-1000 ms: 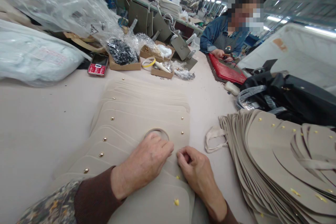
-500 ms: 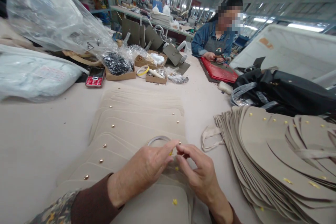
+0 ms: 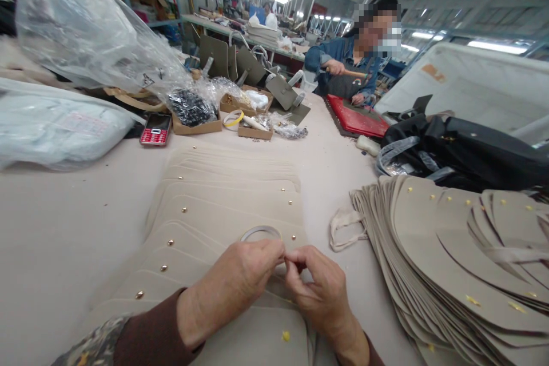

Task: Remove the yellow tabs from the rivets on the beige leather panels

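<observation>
Beige panels (image 3: 231, 203) lie in an overlapping stack before me, with small gold studs (image 3: 170, 242) near their edges. My left hand (image 3: 240, 280) is closed over the stack around a narrow tape roll (image 3: 261, 229), whose upper rim shows behind the fingers. My right hand (image 3: 319, 283) is pinched, its fingertips meeting the left fingertips; whatever lies between them is hidden. A yellow tape piece (image 3: 285, 335) sticks to the nearest panel, below my hands.
At right, more beige panels (image 3: 412, 240) with yellow tape bits fan out beside a black bag (image 3: 480, 148). A phone (image 3: 155, 130), small cardboard boxes (image 3: 197, 126) and plastic bags (image 3: 55, 126) lie beyond the stack. A co-worker (image 3: 343, 68) holds a hammer over a red pad (image 3: 355, 117).
My fingertips have come together and moved slightly down; the yellow bit seen between them is now hidden, and a stud beside them is uncovered. The co-worker's hammer hand has risen.
</observation>
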{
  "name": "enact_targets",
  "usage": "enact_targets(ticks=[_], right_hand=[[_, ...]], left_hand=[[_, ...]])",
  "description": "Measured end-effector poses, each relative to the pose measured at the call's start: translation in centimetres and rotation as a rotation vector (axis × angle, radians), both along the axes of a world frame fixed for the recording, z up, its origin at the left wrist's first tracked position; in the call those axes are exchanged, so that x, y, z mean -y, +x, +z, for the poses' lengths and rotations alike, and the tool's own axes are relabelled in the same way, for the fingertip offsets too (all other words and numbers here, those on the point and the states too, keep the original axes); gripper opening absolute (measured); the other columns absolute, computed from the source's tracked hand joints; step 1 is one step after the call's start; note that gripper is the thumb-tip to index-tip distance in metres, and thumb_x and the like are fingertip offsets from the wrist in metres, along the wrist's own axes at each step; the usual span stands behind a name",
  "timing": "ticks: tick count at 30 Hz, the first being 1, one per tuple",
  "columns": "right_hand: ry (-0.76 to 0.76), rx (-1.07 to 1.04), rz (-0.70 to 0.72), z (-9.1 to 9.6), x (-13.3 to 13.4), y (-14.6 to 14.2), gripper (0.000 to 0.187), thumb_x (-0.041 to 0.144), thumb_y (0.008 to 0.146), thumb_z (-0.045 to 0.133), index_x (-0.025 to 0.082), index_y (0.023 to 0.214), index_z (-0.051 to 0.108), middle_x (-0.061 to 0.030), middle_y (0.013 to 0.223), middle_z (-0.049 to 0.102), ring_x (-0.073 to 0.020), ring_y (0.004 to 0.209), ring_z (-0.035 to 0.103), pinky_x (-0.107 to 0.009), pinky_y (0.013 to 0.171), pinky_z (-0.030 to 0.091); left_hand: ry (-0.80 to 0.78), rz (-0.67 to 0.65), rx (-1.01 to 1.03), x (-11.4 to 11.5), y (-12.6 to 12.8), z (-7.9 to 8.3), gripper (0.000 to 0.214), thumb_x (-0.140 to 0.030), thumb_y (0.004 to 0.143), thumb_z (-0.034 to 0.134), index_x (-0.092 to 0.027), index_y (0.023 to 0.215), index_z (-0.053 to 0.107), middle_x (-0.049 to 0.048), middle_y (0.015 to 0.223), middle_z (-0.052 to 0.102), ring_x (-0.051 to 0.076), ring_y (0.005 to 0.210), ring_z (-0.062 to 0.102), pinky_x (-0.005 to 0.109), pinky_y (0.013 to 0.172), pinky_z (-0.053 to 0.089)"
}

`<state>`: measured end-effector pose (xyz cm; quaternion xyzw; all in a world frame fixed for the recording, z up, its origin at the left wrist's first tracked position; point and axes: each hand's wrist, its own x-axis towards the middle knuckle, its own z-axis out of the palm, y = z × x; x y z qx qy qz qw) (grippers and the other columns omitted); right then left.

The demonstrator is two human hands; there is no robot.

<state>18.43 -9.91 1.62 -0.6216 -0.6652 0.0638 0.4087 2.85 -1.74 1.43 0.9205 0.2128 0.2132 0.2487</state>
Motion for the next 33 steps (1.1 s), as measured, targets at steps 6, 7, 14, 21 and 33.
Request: enact_targets(ticks=[6, 7, 14, 21, 33], right_hand=[[-0.400, -0.715, -0.203, -0.6, -1.1, 1.2, 0.021, 0.036, 0.077, 0.065, 0.015, 0.070, 0.063, 0.0021, 0.050, 0.059, -0.0109, 0.042, 0.054, -0.021, 0.042, 0.044], [-0.432, -0.776, -0.225, -0.9, -1.4, 1.8, 0.026, 0.040, 0.075, 0.068, 0.015, 0.071, 0.064, 0.0018, 0.050, 0.060, -0.0109, 0.041, 0.054, -0.021, 0.042, 0.044], [-0.539, -0.784, -0.227, -2.8, -2.1, 4.5, 0.038, 0.049, 0.072, 0.073, 0.012, 0.080, 0.070, -0.0012, 0.058, 0.064, -0.0107, 0.046, 0.057, -0.022, 0.047, 0.049], [-0.541, -0.462, -0.204, -2.5, -2.4, 3.6, 0.032, 0.045, 0.081, 0.063, 0.013, 0.080, 0.070, 0.0002, 0.054, 0.061, -0.0121, 0.046, 0.054, -0.022, 0.044, 0.045], [-0.366, -0.077, -0.205, -2.7, -1.4, 3.4, 0.020, 0.034, 0.088, 0.057, 0.020, 0.076, 0.065, -0.0009, 0.063, 0.068, -0.0144, 0.053, 0.062, -0.023, 0.052, 0.046]], left_hand=[[0.160, -0.020, 0.156, 0.1, 0.6, 0.2, 0.019, -0.009, 0.094, 0.034, -0.019, 0.084, 0.046, -0.0024, 0.067, 0.050, 0.014, 0.056, 0.047, 0.026, 0.050, 0.036], [0.175, -0.007, 0.141, 0.0, 0.6, 0.1, 0.019, -0.009, 0.095, 0.035, -0.019, 0.084, 0.047, -0.0022, 0.068, 0.050, 0.014, 0.057, 0.048, 0.026, 0.052, 0.038], [0.232, 0.089, -0.306, -0.8, 0.7, -1.4, 0.013, -0.009, 0.092, 0.046, -0.019, 0.085, 0.051, 0.0039, 0.084, 0.055, 0.020, 0.076, 0.051, 0.030, 0.062, 0.045], [0.188, 0.091, -0.349, -0.7, 0.9, -1.6, 0.012, -0.008, 0.090, 0.048, -0.020, 0.088, 0.051, 0.0046, 0.086, 0.053, 0.023, 0.078, 0.050, 0.033, 0.061, 0.046], [0.128, 0.073, -0.379, -0.6, 0.5, -1.8, 0.016, -0.005, 0.090, 0.043, -0.019, 0.089, 0.052, 0.0040, 0.086, 0.052, 0.019, 0.076, 0.051, 0.030, 0.066, 0.047]])
